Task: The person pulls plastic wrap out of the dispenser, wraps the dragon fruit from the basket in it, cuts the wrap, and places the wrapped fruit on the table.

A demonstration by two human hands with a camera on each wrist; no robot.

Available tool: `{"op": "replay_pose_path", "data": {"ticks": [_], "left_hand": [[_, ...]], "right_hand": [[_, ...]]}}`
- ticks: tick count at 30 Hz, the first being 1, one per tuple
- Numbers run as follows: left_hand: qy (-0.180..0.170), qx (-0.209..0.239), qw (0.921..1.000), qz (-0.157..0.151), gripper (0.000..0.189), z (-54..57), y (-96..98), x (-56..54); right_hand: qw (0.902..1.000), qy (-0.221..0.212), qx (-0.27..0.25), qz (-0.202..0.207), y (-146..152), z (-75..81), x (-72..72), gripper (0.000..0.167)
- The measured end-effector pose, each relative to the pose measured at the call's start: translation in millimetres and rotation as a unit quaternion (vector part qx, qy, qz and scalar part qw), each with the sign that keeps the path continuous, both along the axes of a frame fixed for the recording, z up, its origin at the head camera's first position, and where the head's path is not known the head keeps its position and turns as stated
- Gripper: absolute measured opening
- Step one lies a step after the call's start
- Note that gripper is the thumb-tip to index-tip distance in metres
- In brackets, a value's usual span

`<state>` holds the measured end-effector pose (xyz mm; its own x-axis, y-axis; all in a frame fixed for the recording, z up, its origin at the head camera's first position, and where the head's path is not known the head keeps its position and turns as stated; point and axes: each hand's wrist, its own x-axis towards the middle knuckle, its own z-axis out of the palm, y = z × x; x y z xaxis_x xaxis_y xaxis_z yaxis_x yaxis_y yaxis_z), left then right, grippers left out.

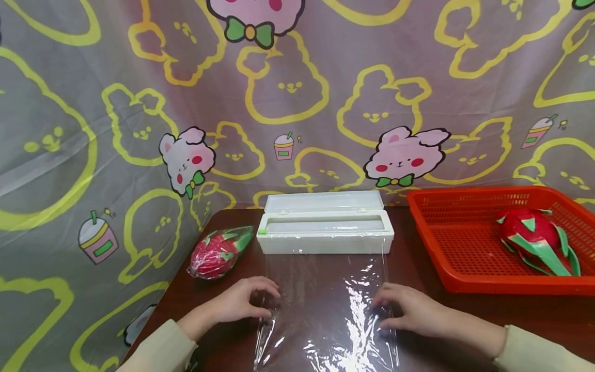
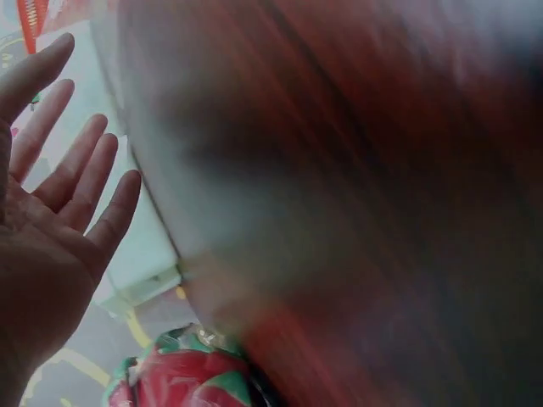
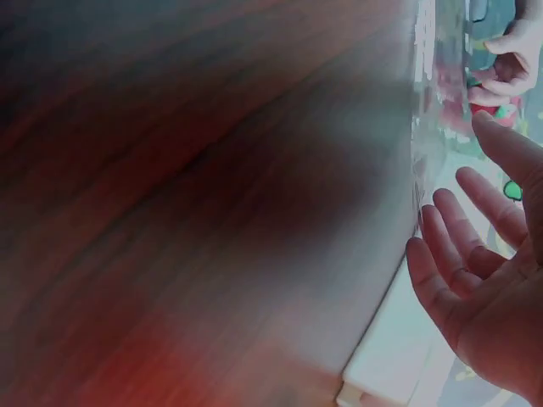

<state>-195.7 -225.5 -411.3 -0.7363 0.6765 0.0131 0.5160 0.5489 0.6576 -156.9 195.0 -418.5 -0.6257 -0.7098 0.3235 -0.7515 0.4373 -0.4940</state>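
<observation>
A sheet of clear cling film [image 1: 325, 305] runs from a white dispenser box [image 1: 325, 244] toward me over the dark brown table. My left hand [image 1: 241, 300] is at the film's left edge, fingers loosely bent and apart from the thumb. Opposite it, my right hand [image 1: 413, 311] is at the right edge in a similar pose. Both wrist views show relaxed, spread fingers on the left hand [image 2: 51, 229] and right hand [image 3: 496, 288], gripping nothing. Whether the fingertips touch the film I cannot tell. Left of the box lies a film-wrapped dragon fruit [image 1: 216, 254].
An orange-red plastic basket [image 1: 516, 285] stands on the right side of the table, holding an unwrapped dragon fruit [image 1: 530, 230]. The dispenser's lid [image 1: 325, 201] is raised at the back. A patterned curtain [image 1: 297, 103] hangs behind and to the left.
</observation>
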Motion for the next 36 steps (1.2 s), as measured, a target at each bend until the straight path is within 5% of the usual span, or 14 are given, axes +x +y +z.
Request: {"op": "replay_pose_path", "data": {"ticks": [10,23,30,36], "left_hand": [[0.063,-0.032,0.9971,-0.026,0.031,-10.8,-0.8,-5.5],[0.063,-0.089,0.9940,-0.011,0.031,-15.0,-0.5,-9.9],[0.067,-0.079,0.9946,-0.014,0.033,-14.1,-1.6,-11.3],[0.070,-0.076,0.9946,-0.013,0.033,-13.7,-2.0,-11.8]], "right_hand": [[0.9937,-0.051,0.083,-0.056,7,-7.3,-1.4,0.028],[0.9914,-0.077,0.088,-0.059,13,-6.7,-3.2,0.023],[0.9965,-0.065,0.048,-0.019,19,5.4,1.6,0.022],[0.9928,-0.115,0.029,-0.013,28,31.8,9.8,0.027]]}}
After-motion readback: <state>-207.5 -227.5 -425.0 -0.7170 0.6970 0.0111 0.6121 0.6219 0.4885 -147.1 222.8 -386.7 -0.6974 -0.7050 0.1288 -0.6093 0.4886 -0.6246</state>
